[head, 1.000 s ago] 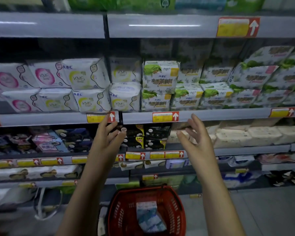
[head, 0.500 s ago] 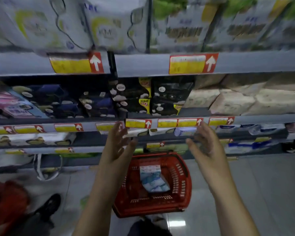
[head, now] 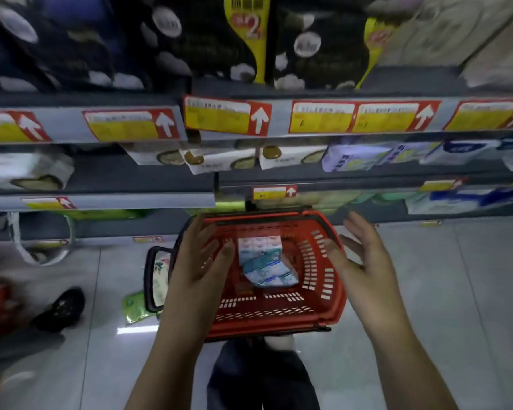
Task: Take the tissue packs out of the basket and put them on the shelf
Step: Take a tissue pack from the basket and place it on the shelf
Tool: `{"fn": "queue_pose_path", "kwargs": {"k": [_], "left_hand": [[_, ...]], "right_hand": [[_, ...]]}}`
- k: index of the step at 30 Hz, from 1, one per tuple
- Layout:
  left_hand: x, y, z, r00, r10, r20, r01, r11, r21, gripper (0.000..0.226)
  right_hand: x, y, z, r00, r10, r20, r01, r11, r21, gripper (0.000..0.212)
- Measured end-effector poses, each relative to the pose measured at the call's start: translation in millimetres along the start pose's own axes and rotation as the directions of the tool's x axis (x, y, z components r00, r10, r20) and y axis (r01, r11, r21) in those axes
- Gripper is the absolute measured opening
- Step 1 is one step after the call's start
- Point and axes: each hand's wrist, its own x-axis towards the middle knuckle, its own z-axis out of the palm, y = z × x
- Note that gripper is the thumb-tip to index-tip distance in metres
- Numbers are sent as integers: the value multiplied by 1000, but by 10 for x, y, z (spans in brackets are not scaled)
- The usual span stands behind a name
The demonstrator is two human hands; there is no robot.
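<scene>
1. Red plastic basket (head: 335,294) stands on the tiled floor (head: 462,291), close in front of the low shelf (head: 116,200). Its black handle (head: 148,279) is folded out on the left side.
2. Tissue pack (head: 264,260), white and blue, lies tilted inside the basket toward the far wall. Bare basket bottom shows on its near and right sides.
3. Left hand (head: 202,261) is above the left rim, grip apart and fingers straight. Its fingertips (head: 227,250) are just beside the pack's left edge; contact cannot be told.
4. Right hand (head: 365,261) is above the right rim, grip apart and fingers spread, holding nothing, apart from the pack.
5. Green packet (head: 135,306) lies on the floor, left of the handle.
</scene>
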Motion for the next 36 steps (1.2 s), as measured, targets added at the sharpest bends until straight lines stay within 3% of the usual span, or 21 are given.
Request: {"fn": "queue_pose_path", "kwargs": {"k": [8, 18, 23, 29, 36], "left_hand": [[442, -1226, 186, 1000, -14, -23, 17, 990, 137, 49], [904, -2595, 155, 961, -276, -6, 272, 945, 184, 50], [1240, -3217, 268, 941, -332, -65, 339, 916, 214, 79], [1460, -3536, 408, 941, -338, 8, 328, 919, 218, 54], [1459, -3818, 210, 928, -372, -17, 361, 888, 284, 36]], "right_hand": [[319, 1167, 287, 999, 45, 29, -39, 984, -175, 41], [853, 2579, 623, 953, 262, 154, -165, 872, -460, 55], [1146, 3228, 737, 916, 374, 146, -251, 817, -519, 59], [1406, 3718, 977, 896, 406, 180, -242, 786, -569, 62], [1671, 4103, 1187, 890, 389, 237, -205, 807, -554, 83]]}}
